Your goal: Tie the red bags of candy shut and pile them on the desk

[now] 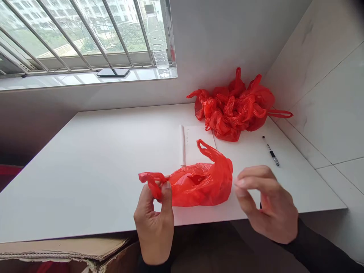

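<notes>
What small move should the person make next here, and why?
Probably bring the right hand in and pinch the raised handle of the nearer red bag. The left hand has its grip on the bag's left end, while the right hand is apart from the bag and that handle stands free.

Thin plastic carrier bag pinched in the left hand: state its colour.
The thin plastic carrier bag in the left hand is red, shown in the head view.
</notes>
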`<action>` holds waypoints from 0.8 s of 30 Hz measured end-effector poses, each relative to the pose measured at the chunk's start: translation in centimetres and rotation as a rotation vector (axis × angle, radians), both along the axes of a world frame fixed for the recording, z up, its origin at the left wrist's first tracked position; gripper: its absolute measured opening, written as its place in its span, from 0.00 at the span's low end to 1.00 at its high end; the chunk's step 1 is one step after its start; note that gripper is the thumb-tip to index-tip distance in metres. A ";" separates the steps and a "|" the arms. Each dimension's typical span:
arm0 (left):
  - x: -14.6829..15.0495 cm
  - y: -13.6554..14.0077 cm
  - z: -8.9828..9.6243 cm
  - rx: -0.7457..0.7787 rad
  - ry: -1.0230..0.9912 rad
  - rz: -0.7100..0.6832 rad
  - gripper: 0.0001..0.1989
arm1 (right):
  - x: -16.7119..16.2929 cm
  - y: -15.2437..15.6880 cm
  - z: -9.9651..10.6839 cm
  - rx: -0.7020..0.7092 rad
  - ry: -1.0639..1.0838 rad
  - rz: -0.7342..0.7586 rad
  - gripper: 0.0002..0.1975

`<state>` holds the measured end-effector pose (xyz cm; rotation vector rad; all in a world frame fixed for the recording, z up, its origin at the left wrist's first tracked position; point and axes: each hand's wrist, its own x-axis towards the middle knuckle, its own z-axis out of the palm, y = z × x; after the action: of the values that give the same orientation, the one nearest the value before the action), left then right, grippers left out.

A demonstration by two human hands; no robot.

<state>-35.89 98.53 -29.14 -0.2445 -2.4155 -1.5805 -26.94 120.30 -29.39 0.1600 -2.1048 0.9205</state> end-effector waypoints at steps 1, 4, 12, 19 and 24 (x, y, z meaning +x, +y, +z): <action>0.2 0.1 0.2 0.006 -0.032 -0.005 0.09 | -0.2 -0.7 0.5 0.128 -0.014 0.095 0.17; 0.7 0.1 0.5 0.008 -0.050 0.046 0.12 | -1.4 -1.8 1.2 0.412 -0.142 0.144 0.14; 0.9 0.4 1.0 0.547 -0.330 0.133 0.15 | 0.0 -2.0 3.8 0.523 -0.271 0.035 0.11; 0.5 0.7 2.0 0.803 -0.629 0.007 0.14 | 1.3 -2.4 3.3 0.723 -0.498 0.015 0.19; 1.6 1.3 1.4 0.587 -0.600 -0.031 0.14 | -0.5 -1.8 1.4 0.858 -0.828 -0.152 0.20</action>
<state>-34.29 99.83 -27.78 0.3503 -2.1562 -2.5657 -27.41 118.48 -27.98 0.0471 -3.1164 -0.1258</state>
